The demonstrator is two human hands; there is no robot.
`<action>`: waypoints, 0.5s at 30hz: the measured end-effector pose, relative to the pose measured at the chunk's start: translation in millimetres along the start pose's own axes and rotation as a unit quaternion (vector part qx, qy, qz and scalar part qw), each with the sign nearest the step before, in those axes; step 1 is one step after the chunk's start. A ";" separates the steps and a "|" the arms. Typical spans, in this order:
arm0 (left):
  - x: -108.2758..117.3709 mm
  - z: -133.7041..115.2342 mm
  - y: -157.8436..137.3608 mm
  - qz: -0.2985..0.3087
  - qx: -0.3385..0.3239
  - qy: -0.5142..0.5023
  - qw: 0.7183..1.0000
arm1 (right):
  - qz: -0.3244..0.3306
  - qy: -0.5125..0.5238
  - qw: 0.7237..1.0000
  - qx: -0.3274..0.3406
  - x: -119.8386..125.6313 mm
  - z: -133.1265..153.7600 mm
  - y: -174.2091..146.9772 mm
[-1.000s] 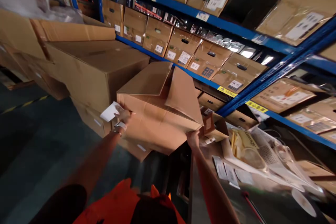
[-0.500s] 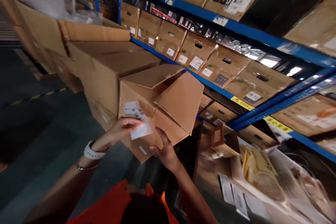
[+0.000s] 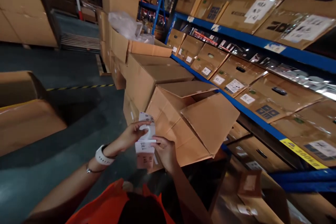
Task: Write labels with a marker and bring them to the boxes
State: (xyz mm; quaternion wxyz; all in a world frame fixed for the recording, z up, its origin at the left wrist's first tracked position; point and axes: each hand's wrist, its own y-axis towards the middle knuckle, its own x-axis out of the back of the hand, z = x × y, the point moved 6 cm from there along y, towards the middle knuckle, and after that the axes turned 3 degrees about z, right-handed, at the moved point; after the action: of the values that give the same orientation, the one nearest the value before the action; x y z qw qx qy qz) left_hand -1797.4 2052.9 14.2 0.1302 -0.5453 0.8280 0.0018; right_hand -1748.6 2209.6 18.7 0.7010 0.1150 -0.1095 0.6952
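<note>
My left hand (image 3: 133, 135), with a white watch on the wrist, is closed on a white paper slip (image 3: 146, 147) with dark handwriting. The thumb lies over the slip's upper part. My right hand (image 3: 167, 151) pinches the slip's right edge, where a fold or seam crosses it. Below that crossing, the lower part of the slip hangs down, its bottom end in shade. Right behind the hands, an open cardboard box (image 3: 168, 120) stands tilted with its flaps raised; whether the slip touches it I cannot tell.
Several closed cartons (image 3: 157, 68) stand beyond the open box, one holding clear plastic wrap (image 3: 123, 24). Blue racking (image 3: 244, 112) with labelled boxes runs along the right. At left, another open carton (image 3: 28, 122) sits on the floor near a yellow-black line (image 3: 81, 86).
The view has swung left. My left hand has brought the paper slip away from the box face, toward me. My right hand, open before, now pinches the slip's edge.
</note>
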 end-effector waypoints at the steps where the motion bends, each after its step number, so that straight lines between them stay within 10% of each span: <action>1: 2.9 3.6 -3.0 -0.007 0.007 -0.010 1.000 | 0.003 -0.006 1.000 0.005 -4.5 -0.8 -1.1; 15: 66.8 96.1 -47.1 -0.214 0.104 -0.163 0.958 | 0.030 -0.110 0.973 0.200 -59.9 -52.5 -45.7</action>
State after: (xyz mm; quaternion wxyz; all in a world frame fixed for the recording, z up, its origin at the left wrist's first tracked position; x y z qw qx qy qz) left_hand -1759.2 1987.4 -86.6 0.3167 -0.6854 0.6552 -0.0237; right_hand -1703.7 2168.8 -50.2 0.6260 0.3253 -0.0480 0.7070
